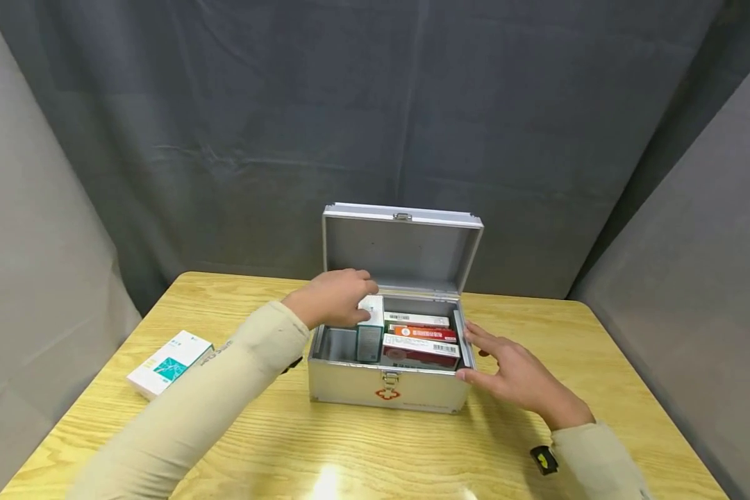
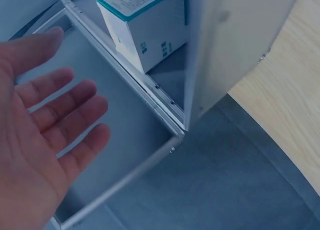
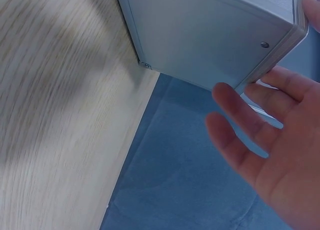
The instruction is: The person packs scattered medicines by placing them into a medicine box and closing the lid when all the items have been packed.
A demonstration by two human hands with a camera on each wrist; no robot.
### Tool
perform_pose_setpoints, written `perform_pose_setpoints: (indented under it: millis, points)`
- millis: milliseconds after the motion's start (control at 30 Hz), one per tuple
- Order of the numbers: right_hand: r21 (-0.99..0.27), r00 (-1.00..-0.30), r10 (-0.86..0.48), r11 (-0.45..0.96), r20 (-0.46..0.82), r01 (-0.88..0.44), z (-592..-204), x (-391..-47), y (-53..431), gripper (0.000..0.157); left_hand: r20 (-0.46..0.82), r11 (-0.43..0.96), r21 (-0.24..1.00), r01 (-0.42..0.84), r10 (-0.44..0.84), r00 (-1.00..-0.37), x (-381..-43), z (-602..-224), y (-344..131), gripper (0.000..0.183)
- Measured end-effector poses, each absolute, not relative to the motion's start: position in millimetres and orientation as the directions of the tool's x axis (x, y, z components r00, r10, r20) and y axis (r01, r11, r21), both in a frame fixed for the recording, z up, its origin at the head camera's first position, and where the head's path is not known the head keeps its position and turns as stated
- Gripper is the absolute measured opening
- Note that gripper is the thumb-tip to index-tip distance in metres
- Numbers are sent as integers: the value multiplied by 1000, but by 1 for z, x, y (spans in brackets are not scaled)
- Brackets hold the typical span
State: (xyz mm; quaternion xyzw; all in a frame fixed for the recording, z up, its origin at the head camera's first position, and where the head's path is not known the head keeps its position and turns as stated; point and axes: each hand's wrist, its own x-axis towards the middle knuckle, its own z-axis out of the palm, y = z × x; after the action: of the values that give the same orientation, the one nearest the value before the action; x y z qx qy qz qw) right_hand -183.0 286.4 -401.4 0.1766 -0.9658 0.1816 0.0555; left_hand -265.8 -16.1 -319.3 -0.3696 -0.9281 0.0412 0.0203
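Note:
A silver first-aid case point(image 1: 350, 383) with a red cross emblem stands on the table, its lid point(image 1: 406, 253) raised. Inside the case, a white and teal medicine box point(image 1: 370, 340) stands upright. My left hand point(image 1: 334, 297) is over the case beside that box; in the left wrist view its fingers are spread and apart from the white and teal box point(image 2: 155, 38). My right hand point(image 1: 515, 371) touches the case's right side, thumb near the front corner and fingers along the rim. Loosely extended fingers show on that hand point(image 3: 280, 135) in the right wrist view.
Right of the teal box, several medicine boxes stand in the case, including an orange-red box point(image 1: 425, 333) and a dark red and white box point(image 1: 420, 351). Another white and teal box point(image 1: 170, 364) lies at the table's left. A dark curtain point(image 1: 375, 125) hangs behind the wooden table point(image 1: 275, 430).

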Motion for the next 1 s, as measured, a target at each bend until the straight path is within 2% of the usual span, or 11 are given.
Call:
perform_pose_setpoints:
  millis: [233, 567, 800, 1000]
  points:
    - [-335, -925, -332, 863, 187, -377, -404, -184, 288, 77, 93, 685, -35, 728, 727, -680, -249, -317, -49, 35]
    - [-350, -921, -343, 853, 185, -388, -403, -186, 289, 75, 166, 684, -68, 727, 726, -667, -235, -323, -99, 29]
    - [-342, -921, -344, 856, 181, -387, -402, -187, 288, 77, 186, 739, -18, 673, 664, -724, -227, -326, -132, 28]
    - [-341, -913, -354, 849, 202, -404, -402, -189, 289, 77, 204, 810, 160, 564, 532, -822, -227, -332, -168, 30]
